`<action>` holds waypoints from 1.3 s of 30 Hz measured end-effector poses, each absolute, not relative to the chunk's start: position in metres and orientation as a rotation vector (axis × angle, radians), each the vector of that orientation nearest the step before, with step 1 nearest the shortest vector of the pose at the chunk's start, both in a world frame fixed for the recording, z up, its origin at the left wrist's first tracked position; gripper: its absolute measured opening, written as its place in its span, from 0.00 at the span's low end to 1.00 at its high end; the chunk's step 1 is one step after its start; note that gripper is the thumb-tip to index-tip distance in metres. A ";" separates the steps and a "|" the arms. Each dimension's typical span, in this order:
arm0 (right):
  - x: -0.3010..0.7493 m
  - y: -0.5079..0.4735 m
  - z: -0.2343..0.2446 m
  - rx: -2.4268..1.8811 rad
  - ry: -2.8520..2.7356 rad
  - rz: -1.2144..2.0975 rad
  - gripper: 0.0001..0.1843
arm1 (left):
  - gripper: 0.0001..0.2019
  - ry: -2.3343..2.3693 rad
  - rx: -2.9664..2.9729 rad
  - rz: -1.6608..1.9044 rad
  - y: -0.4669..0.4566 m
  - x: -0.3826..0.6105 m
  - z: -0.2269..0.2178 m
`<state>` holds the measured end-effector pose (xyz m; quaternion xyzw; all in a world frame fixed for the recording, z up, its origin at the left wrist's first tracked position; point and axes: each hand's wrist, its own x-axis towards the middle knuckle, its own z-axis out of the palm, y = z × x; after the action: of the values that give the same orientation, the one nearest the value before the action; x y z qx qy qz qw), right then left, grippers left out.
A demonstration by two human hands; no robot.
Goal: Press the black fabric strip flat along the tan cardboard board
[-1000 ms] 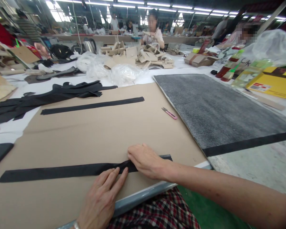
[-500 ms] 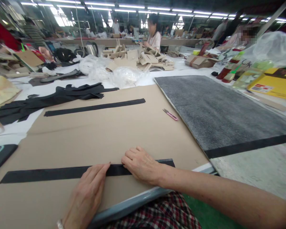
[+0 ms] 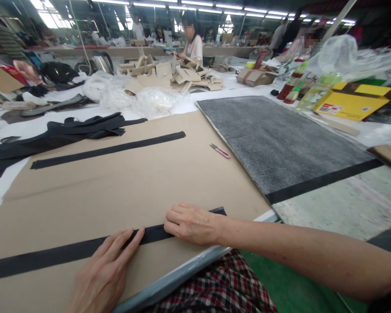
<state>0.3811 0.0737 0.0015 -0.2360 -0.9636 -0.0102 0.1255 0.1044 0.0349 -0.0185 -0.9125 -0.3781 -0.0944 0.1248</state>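
A long black strip [image 3: 52, 256] lies flat across the near part of a brown cardboard sheet [image 3: 133, 182]. My left hand [image 3: 106, 271] rests flat on the cardboard, fingers stretched out, with the fingertips on the strip. My right hand [image 3: 190, 224] lies palm down on the strip near its right end, fingers curled over its far edge. A second black strip [image 3: 109, 149] lies further back on the cardboard. Pink thread snips [image 3: 220, 151] lie by the cardboard's right edge.
A grey mat [image 3: 273, 139] with a black strip [image 3: 322, 180] across it lies to the right. A pile of black strips [image 3: 61, 132] sits at the back left. A yellow box [image 3: 352, 101], bottles [image 3: 291, 87] and clear plastic bags [image 3: 150, 98] stand further back. A person [image 3: 192, 41] works at the far side.
My left hand has slid left along the near strip, which now lies flat where it was bunched up. My right hand has stayed near the strip's right end. The view has shifted.
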 end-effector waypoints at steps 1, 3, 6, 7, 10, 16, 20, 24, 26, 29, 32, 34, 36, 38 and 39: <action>0.383 0.072 0.003 -0.692 -2.814 -0.036 0.07 | 0.31 -1.117 -2.655 -0.255 0.034 0.106 -0.018; 0.387 0.069 0.004 -0.702 -2.823 -0.049 0.08 | 0.33 -1.152 -2.640 -0.211 0.033 0.108 -0.018; 0.393 0.066 0.004 -0.718 -2.828 -0.074 0.09 | 0.35 -1.174 -2.634 -0.145 0.032 0.110 -0.018; 0.395 0.065 0.004 -0.723 -2.830 -0.081 0.09 | 0.36 -1.171 -2.634 -0.134 0.032 0.110 -0.018; 0.400 0.063 0.004 -0.736 -2.840 -0.102 0.10 | 0.37 -1.154 -2.630 -0.130 0.032 0.111 -0.017; 0.410 0.059 0.005 -0.744 -2.840 -0.116 0.11 | 0.34 -1.100 -2.571 -0.202 0.035 0.112 -0.018; 0.416 0.057 0.005 -0.759 -2.828 -0.135 0.11 | 0.33 -0.986 -2.661 -0.240 0.041 0.106 -0.024; 0.423 0.054 0.007 -0.780 -2.835 -0.157 0.11 | 0.32 -0.956 -2.803 -0.209 0.047 0.101 -0.028; 0.426 0.053 0.007 -0.782 -2.834 -0.164 0.11 | 0.32 -0.991 -2.825 -0.168 0.049 0.104 -0.024; 0.432 0.051 0.006 -0.783 -2.827 -0.171 0.10 | 0.34 -1.035 -2.833 -0.085 0.050 0.117 -0.015; 0.439 0.049 0.006 -0.782 -2.826 -0.184 0.10 | 0.35 -1.061 -2.803 -0.028 0.050 0.129 -0.006; 0.444 0.048 0.007 -0.789 -2.826 -0.194 0.09 | 0.37 -1.041 -2.798 -0.003 0.051 0.132 -0.004; 0.450 0.046 0.007 -0.800 -2.830 -0.199 0.09 | 0.38 -1.009 -2.800 0.010 0.052 0.132 -0.005; 0.455 0.044 0.008 -0.811 -2.834 -0.201 0.09 | 0.39 -0.982 -2.802 0.023 0.054 0.131 -0.008; 0.458 0.043 0.008 -0.819 -2.831 -0.201 0.10 | 0.39 -0.974 -2.800 0.020 0.054 0.129 -0.009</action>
<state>0.4577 0.0431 0.0077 -0.2760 -0.9541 -0.0678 0.0939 0.1292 0.0544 -0.0094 -0.9407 -0.3274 0.0066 0.0884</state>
